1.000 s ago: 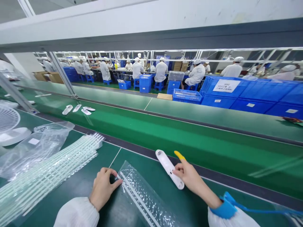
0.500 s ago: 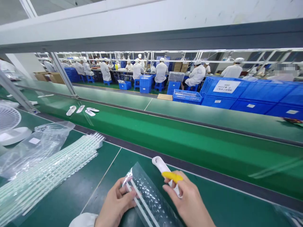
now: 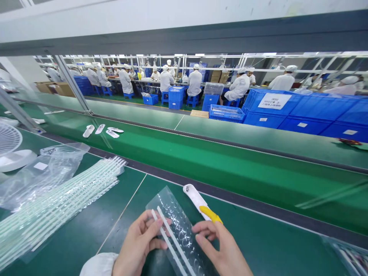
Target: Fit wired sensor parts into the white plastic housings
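Note:
A clear bubble-wrap bag (image 3: 179, 230) with white strips along its edge lies on the dark green table in front of me. My left hand (image 3: 138, 245) pinches its near left edge, thumb on top. My right hand (image 3: 221, 249), with a yellow cot on the index finger, touches the bag's right side and holds a long white plastic part (image 3: 194, 196) that points away toward the conveyor.
A stack of clear bags with white strips (image 3: 57, 203) lies at the left, beside loose plastic bags (image 3: 37, 172) and a white fan (image 3: 11, 147). Several white parts (image 3: 102, 130) ride on the green conveyor (image 3: 230, 165). Blue crates (image 3: 301, 111) and seated workers in white fill the background.
My right hand drew the white part back from the table's far edge to the bag. My left hand shifted right along the bag and now grips its edge nearer me.

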Demonstrator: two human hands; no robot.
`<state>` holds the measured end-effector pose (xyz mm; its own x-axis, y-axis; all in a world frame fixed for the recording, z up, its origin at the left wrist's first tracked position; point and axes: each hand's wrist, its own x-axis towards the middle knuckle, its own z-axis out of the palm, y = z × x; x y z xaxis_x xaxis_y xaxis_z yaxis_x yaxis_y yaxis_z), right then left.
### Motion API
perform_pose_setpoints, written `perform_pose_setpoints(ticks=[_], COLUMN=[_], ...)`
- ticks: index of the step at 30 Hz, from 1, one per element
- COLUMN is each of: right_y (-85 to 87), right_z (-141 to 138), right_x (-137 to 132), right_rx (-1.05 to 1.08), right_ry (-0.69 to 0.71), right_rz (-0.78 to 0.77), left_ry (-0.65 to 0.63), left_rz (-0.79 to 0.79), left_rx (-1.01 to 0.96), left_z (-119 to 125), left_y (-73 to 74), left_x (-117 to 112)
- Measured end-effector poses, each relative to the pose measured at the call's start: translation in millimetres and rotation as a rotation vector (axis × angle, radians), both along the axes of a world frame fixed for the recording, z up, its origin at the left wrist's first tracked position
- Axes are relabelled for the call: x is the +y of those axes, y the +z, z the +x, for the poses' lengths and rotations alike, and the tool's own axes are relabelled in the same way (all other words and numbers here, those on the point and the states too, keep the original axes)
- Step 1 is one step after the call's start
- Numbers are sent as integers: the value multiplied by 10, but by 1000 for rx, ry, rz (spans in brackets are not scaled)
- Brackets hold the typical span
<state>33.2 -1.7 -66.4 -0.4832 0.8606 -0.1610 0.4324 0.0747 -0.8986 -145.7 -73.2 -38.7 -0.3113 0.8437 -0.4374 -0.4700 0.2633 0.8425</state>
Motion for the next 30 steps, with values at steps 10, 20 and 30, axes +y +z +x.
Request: perform_pose_setpoints(ticks=[10,20,30], right_y=[-273,-32,-249], right_z=[-123,-299,-283], right_x=[-54,-297,-222], right_rx=[356,-43,-174], right_ry=[-119,-119,48], right_rz=[-183,797,881], left_ry=[-91,-131,-213], left_rz=[-28,19,82], left_rx=[34,209,388], left_z=[147,163,145], left_y=[-189,-330,-574], left_x=[-100,-92,-128])
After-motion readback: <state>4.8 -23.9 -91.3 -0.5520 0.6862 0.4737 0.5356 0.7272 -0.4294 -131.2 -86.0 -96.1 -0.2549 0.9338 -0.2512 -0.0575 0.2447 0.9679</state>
